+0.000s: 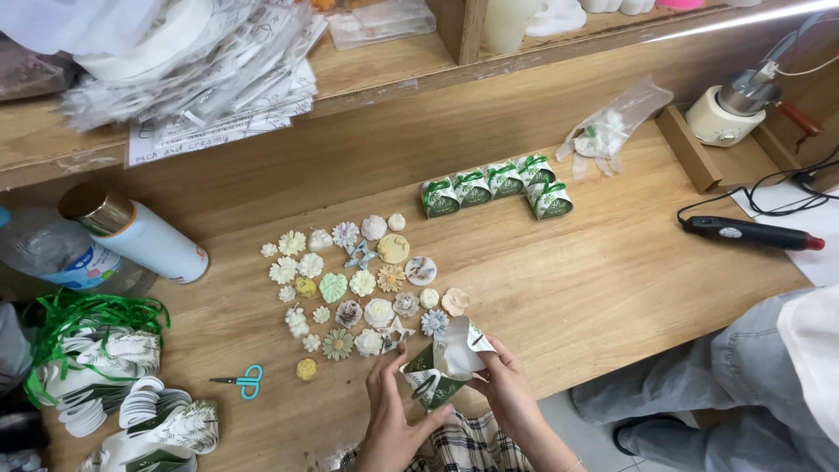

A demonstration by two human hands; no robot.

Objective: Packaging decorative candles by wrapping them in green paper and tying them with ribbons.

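1. At the lower centre of the frame, both hands hold a small green-and-white paper box (443,365), unfolded with its flaps standing open; nothing can be made out inside it.
2. The left hand (391,418) is closed on the box's lower left side, thumb over the green panel and fingers up along its edge.
3. The right hand (509,389) pinches the box's right flap between thumb and fingers.
4. Just above the box, on the wooden table (594,280), lie many small moulded flowers, leaves and stars (363,284) in pale colours, spread flat and close together.
5. Upper centre right, a row of closed green-and-white boxes (496,185) stands tied with green ribbon.
6. Right of that row, a clear bag (612,127) holds white pieces.
7. Lower left, a stack of flat box blanks (131,398) lies beside loose green ribbon (87,313).
8. Small teal scissors (240,381) lie left of the hands.
9. A white can (140,232) lies on its side at the left.
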